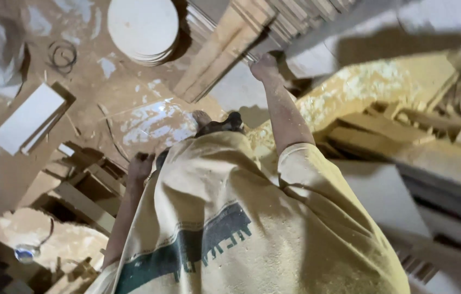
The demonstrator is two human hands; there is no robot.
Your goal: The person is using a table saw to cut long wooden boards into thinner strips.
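Right hand [266, 66] on planks [225, 49], sawdust-covered floor [105, 103] below.

Two hands show: the right hand [265, 66] at upper centre, closed on the end of one wooden plank [225, 54], and the left hand [140, 165] at centre left, loosely curled. One stack of round white discs [142, 28] lies at the top. One white rectangular board [28, 117] sits at left. One wire coil [62, 55] lies upper left. One foot [202, 118] shows at centre.
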